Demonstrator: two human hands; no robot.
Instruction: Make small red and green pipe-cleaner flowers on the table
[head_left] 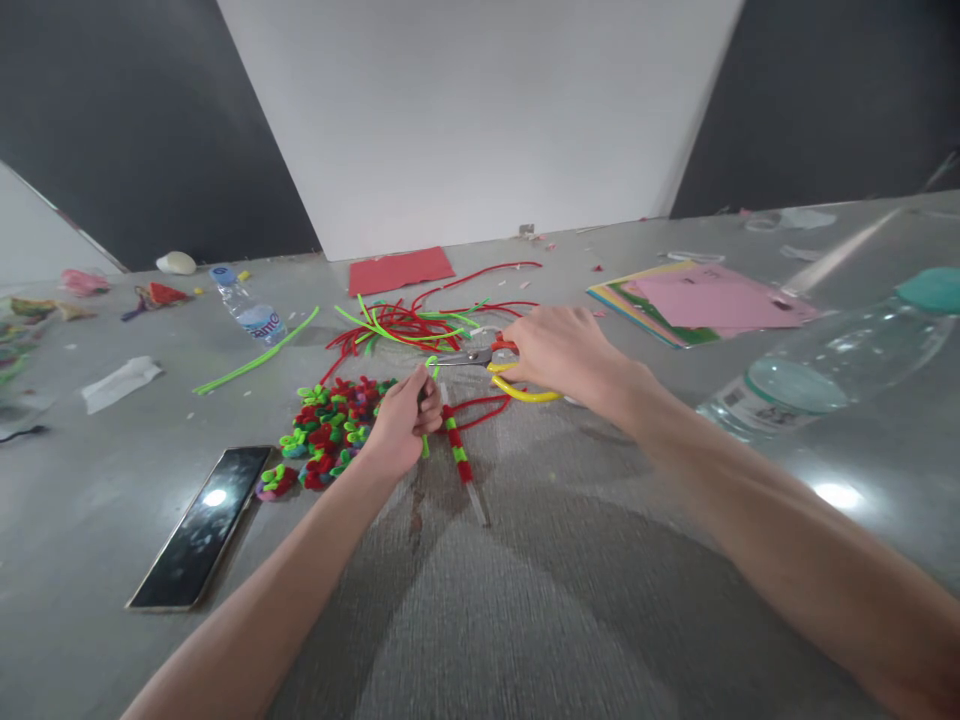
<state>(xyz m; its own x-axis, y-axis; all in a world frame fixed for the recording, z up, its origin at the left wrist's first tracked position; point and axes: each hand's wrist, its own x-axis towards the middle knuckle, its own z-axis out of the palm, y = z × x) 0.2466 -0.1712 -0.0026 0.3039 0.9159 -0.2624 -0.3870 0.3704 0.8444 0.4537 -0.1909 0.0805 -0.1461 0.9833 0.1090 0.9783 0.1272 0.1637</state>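
At the middle of the bench [525, 560], I see my left hand [401, 425] pinching a green pipe-cleaner stub [433, 367] at the blades of scissors [469, 357] clasped in my right hand [559, 350], a heap of curled pieces [330, 425] lying finished at 9 o'clock, long stems [405, 325] uncut at 12.

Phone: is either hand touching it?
No, the phone lies untouched on the table; the left hand pinches a green pipe cleaner and the right hand holds the scissors.
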